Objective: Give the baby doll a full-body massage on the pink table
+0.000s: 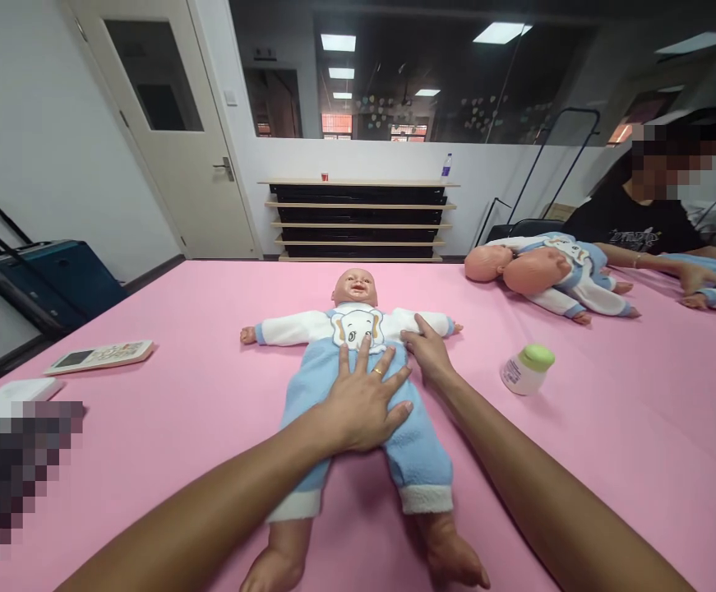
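Observation:
A baby doll in a white and light-blue outfit with an animal face on the chest lies on its back, head away from me, arms stretched out sideways. My left hand, with a ring on one finger, rests flat on its belly with fingers spread. At the doll's side, below its outstretched arm on the right, is my right hand. Its fingertips touch the white sleeve near the armpit; the thumb and fingers look apart, not wrapped round anything. Both bare doll feet point toward me.
On the pink table a bottle with a green cap stands to the right. Two more dolls lie at the back right, near a person handling another doll. A flat device lies on the left. A shelf stands behind.

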`<move>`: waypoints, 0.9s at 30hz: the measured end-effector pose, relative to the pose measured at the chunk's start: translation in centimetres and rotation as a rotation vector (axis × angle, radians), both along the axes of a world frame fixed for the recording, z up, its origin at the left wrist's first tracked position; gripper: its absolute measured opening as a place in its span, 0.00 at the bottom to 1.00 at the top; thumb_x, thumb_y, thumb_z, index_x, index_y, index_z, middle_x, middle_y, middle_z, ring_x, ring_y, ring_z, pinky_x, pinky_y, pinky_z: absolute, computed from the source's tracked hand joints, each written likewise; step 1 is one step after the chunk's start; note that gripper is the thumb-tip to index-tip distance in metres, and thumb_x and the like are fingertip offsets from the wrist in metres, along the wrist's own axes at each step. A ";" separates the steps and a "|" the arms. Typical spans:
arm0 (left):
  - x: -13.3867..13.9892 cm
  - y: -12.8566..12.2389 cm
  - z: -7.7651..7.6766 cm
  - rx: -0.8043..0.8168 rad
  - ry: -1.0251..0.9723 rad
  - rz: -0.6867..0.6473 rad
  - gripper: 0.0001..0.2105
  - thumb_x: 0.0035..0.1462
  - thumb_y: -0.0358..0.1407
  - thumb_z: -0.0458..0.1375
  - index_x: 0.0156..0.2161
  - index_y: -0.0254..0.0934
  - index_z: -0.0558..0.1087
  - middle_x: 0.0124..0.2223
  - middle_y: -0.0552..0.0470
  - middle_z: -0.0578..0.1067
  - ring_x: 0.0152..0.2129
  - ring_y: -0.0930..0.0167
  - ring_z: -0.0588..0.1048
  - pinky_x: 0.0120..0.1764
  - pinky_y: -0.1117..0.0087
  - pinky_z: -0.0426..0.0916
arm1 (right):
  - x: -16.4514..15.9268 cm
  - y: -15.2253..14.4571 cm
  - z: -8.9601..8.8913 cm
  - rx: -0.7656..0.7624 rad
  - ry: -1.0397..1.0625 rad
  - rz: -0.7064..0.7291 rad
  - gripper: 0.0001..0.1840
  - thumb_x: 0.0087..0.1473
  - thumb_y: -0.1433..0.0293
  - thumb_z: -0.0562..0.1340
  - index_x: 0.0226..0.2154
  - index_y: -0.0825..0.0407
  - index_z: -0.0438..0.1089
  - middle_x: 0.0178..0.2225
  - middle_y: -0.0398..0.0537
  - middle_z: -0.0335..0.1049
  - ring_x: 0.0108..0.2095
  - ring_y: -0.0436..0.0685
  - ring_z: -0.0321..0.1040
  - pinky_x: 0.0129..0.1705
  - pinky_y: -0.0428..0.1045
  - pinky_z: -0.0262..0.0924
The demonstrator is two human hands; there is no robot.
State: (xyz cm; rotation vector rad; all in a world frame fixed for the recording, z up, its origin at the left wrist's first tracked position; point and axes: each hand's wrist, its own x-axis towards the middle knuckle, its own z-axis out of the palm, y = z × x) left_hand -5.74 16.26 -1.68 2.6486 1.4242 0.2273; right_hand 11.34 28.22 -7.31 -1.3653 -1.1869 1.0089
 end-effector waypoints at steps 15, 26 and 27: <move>-0.5 -0.1 -0.7 0.076 -0.068 -0.011 0.29 0.64 0.55 0.40 0.67 0.48 0.57 0.71 0.49 0.51 0.68 0.47 0.35 0.61 0.33 0.28 | 7.6 -10.4 3.2 0.528 -0.825 -0.515 0.39 0.54 0.64 0.59 0.65 0.55 0.50 0.60 0.60 0.54 0.62 0.66 0.49 0.63 0.63 0.49; -0.6 -0.2 -0.6 0.092 -0.076 -0.020 0.29 0.65 0.54 0.39 0.66 0.48 0.57 0.71 0.48 0.52 0.69 0.49 0.36 0.62 0.34 0.31 | 15.6 -6.7 -1.2 -0.180 -0.715 -0.592 0.26 0.49 0.59 0.63 0.47 0.57 0.66 0.43 0.59 0.73 0.41 0.65 0.70 0.41 0.53 0.62; -0.6 -0.1 -0.6 0.091 -0.076 -0.021 0.29 0.65 0.54 0.39 0.66 0.48 0.58 0.71 0.48 0.52 0.69 0.49 0.36 0.62 0.34 0.31 | 15.9 -6.0 -1.4 -0.184 -0.753 -0.589 0.23 0.49 0.60 0.63 0.45 0.57 0.67 0.42 0.60 0.73 0.40 0.65 0.70 0.40 0.53 0.61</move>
